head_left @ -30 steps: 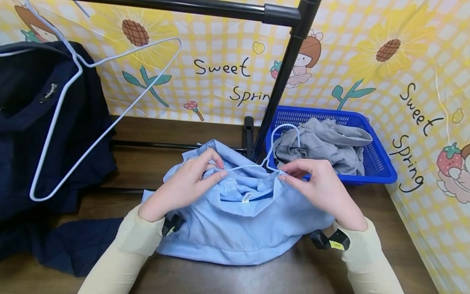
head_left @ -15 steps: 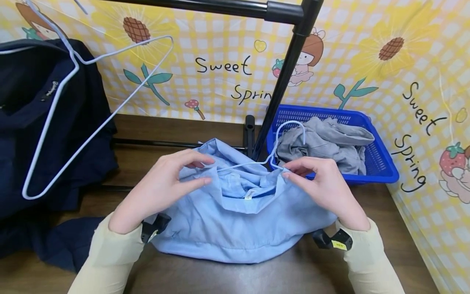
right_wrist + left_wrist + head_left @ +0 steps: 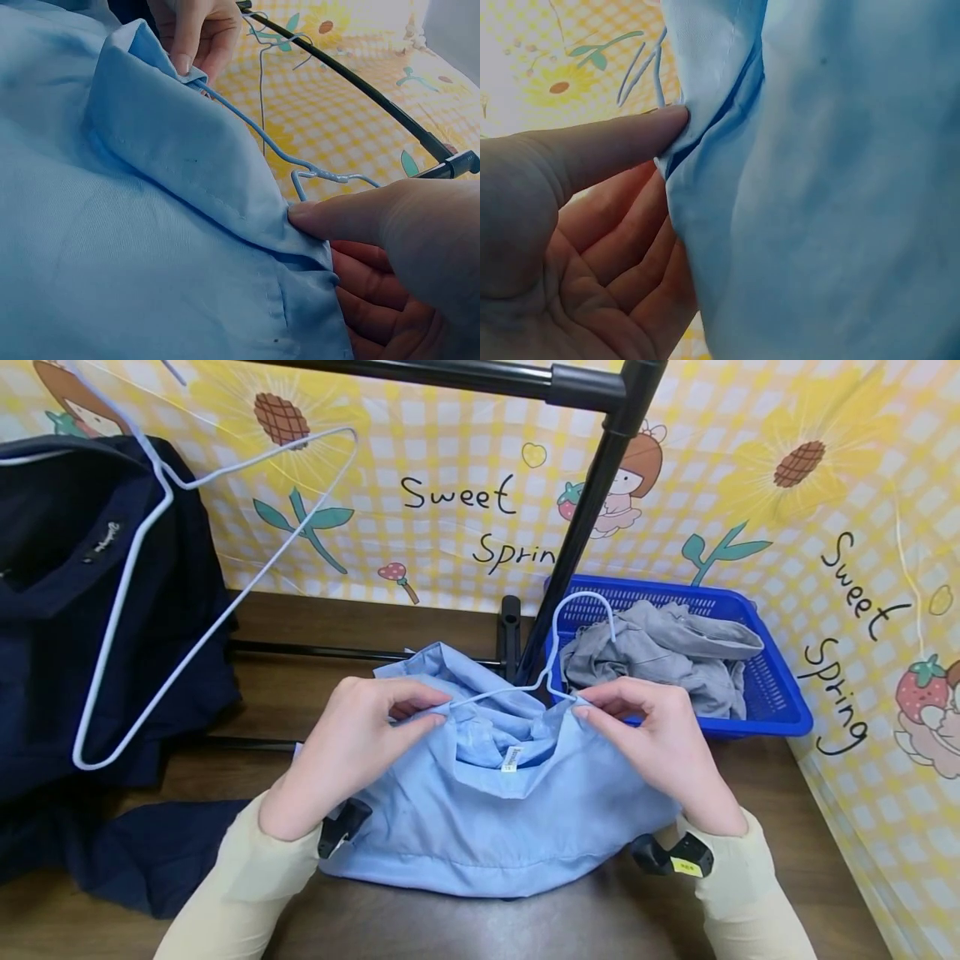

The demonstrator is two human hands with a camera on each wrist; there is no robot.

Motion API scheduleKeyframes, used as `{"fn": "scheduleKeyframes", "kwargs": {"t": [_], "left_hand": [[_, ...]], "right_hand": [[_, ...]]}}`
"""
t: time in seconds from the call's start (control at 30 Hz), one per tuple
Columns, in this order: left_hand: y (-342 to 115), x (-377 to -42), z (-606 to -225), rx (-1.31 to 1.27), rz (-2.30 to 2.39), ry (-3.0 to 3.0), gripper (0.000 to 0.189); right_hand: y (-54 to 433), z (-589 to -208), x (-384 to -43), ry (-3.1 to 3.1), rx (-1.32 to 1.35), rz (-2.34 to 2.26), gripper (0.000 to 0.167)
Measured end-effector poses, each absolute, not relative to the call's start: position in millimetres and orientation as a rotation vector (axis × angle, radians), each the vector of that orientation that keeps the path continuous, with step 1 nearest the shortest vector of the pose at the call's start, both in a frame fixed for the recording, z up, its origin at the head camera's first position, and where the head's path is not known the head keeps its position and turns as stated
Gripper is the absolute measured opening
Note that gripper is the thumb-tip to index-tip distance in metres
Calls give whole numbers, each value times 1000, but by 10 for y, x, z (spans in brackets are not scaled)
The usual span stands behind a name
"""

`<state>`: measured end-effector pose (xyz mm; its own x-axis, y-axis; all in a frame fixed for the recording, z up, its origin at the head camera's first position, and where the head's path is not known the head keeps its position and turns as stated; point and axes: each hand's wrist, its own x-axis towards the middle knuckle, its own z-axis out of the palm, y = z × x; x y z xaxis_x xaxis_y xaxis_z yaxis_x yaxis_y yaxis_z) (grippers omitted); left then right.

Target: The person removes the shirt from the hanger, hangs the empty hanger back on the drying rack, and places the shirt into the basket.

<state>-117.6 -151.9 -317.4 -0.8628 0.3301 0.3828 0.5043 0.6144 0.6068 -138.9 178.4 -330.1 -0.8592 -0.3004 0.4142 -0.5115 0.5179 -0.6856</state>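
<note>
A light blue shirt point(image 3: 495, 839) lies bunched on the table, its collar opening upward with a small white label point(image 3: 511, 759) inside. A pale blue wire hanger point(image 3: 551, 652) runs across the opening; its hook stands up at the right, and its lower part is hidden in the cloth. My left hand point(image 3: 352, 747) pinches the left edge of the collar, thumb over the folded fabric in the left wrist view. At the opposite edge my right hand point(image 3: 660, 735) pinches the collar near the hanger's neck; the right wrist view shows the thumb point(image 3: 322, 219) pressing the cloth.
A blue basket point(image 3: 780, 722) holding grey clothing point(image 3: 675, 643) stands behind my right hand. A black rack point(image 3: 592, 502) rises behind the shirt. At left hang a bare hanger point(image 3: 213, 631) and a dark navy garment point(image 3: 172, 568), with dark cloth point(image 3: 165, 852) lying below.
My left hand came off the collar with thumb and fingers apart, then moved back right and pinches it again. The hanger's hook shifted slightly right, then back left and up. My right hand keeps its pinch.
</note>
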Motion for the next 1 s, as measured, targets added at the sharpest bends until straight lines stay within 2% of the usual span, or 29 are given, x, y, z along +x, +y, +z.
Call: {"fn": "scheduleKeyframes", "kwargs": {"t": [0.47,1.0], "left_hand": [[-1443,-1156,-3126,-653,-975,-2628,22],[-1189,-1132,-3076,-715,-900,-2521,17]], "right_hand": [[1714,-3269,-1391,-2514,688,1214,15],[1385,-3239,-1340,-2376,888,1223,17]]}}
